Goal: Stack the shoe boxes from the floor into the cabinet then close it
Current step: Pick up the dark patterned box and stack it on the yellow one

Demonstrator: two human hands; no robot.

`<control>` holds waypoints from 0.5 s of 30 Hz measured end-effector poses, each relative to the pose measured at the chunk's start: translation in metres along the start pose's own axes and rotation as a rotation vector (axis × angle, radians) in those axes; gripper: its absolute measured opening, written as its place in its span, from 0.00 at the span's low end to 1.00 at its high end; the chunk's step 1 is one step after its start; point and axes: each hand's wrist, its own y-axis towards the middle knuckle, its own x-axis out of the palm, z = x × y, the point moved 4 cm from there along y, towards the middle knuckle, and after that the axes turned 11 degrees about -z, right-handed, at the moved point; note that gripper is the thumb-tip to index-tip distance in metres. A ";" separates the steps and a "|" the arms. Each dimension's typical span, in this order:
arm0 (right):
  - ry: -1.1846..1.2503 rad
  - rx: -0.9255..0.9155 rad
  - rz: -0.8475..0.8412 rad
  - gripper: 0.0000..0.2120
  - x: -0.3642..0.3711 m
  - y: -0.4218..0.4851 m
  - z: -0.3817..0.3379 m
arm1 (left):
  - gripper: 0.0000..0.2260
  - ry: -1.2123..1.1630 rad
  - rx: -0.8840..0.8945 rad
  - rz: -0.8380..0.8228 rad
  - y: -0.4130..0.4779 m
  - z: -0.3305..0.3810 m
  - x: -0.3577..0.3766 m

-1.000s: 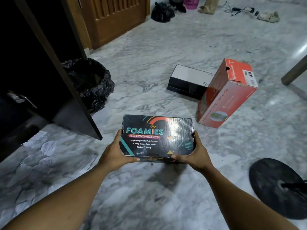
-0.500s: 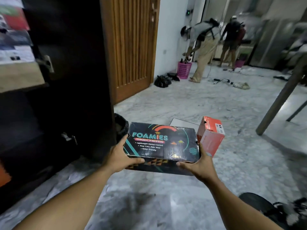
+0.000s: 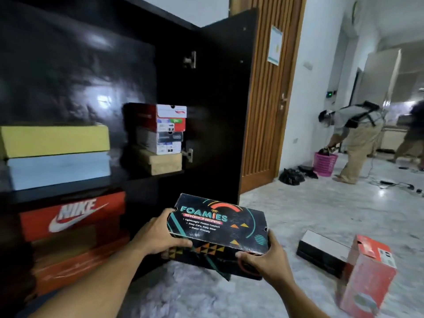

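Marble floor (image 3: 321, 214) no longer bears the Foamies box (image 3: 218, 226): left hand (image 3: 158, 237) and right hand (image 3: 268, 260) grip it before the cabinet (image 3: 68, 65), shelving next.

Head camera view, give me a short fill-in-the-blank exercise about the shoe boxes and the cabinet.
1. The left hand and the right hand hold a black shoe box whose big lettering reads ____.
2. The red box inside the cabinet shows the brand name ____.
3. The cabinet door stands ____.
4. Counting the black-and-white box and the orange box, ____ shoe boxes sit on the floor.

Missing words: Foamies; Nike; open; two.
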 end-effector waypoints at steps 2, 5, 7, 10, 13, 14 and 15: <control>0.050 -0.053 -0.058 0.39 0.029 0.021 -0.030 | 0.50 0.015 -0.040 0.076 -0.021 -0.014 -0.040; 0.139 -0.136 -0.111 0.37 0.064 0.046 -0.085 | 0.49 -0.081 -0.079 0.194 -0.054 -0.028 -0.095; 0.211 -0.190 -0.159 0.29 0.082 0.065 -0.122 | 0.49 -0.084 -0.107 0.309 -0.072 -0.032 -0.129; 0.276 -0.236 -0.268 0.29 0.109 0.095 -0.163 | 0.50 -0.085 -0.114 0.461 -0.088 -0.034 -0.172; 0.342 -0.357 -0.288 0.35 0.124 0.124 -0.207 | 0.49 -0.083 -0.120 0.586 -0.097 -0.032 -0.208; 0.366 -0.384 -0.298 0.34 0.128 0.133 -0.221 | 0.49 -0.083 -0.122 0.628 -0.098 -0.032 -0.218; 0.401 -0.402 -0.322 0.32 0.131 0.143 -0.235 | 0.49 -0.082 -0.117 0.671 -0.099 -0.029 -0.228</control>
